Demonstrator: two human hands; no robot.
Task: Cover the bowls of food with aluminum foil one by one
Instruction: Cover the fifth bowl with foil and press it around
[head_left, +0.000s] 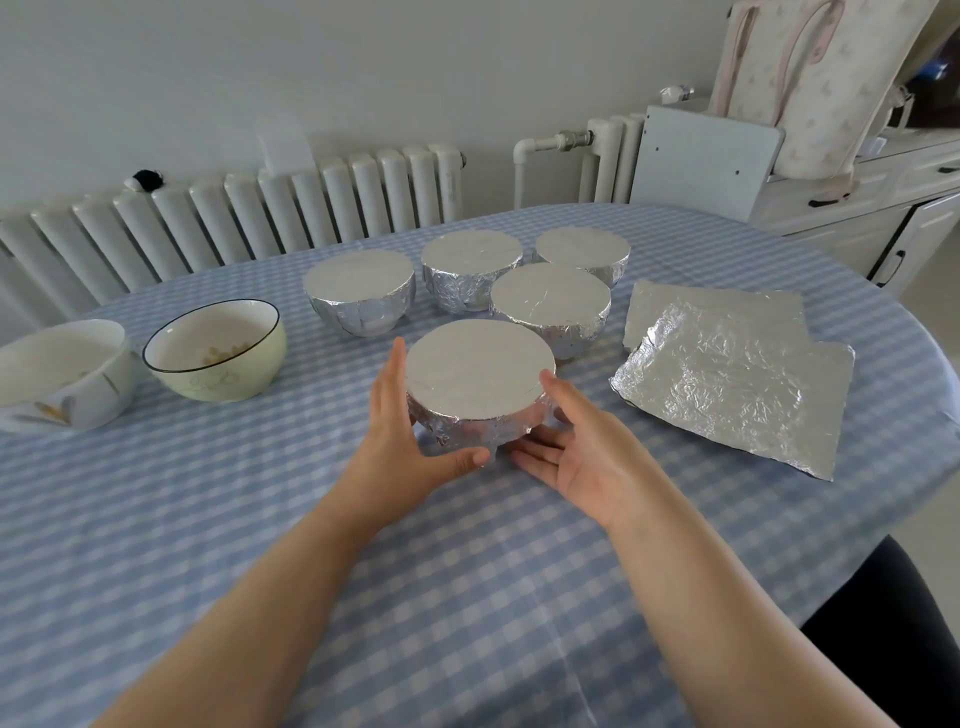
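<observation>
Fingers (400, 358) flat against wrapped bowl (480, 369) —

We reach both bare forearms forward, our left hand (402, 434) with straight fingers upright and thumb extended, our right hand (576, 452) palm up, fingers relaxed and spread

I can read no text, label, brand or number anywhere in my view, near my hands or farther out.
</observation>
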